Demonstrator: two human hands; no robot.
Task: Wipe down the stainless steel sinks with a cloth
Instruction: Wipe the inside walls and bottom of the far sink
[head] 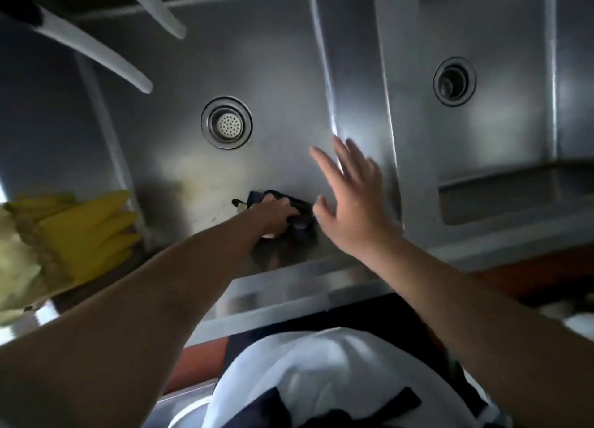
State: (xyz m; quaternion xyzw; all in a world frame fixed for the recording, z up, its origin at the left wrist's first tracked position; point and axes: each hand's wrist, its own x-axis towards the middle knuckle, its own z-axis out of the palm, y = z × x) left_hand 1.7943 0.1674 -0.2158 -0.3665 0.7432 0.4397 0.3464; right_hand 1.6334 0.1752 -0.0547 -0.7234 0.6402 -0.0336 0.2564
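A dark cloth point(294, 207) lies bunched on the floor of the left sink point(283, 83), at its near edge, just right of centre. The left hand point(277, 214) presses down on it, fingers clenched around the fabric. A small pale item under that hand is too blurred to identify. The right hand point(350, 199) hovers above and just right of the cloth, fingers spread and released, grasping nothing, over the divider point(356, 83) between basins. The left sink's drain strainer point(226, 124) sits farther back. The right sink point(501, 132) lies beyond the divider, its drain point(454, 81) open. Yellow rubber gloves point(80, 231) rest on the rim at far left. Two pale faucet spouts point(96, 48) reach over the far left corner.
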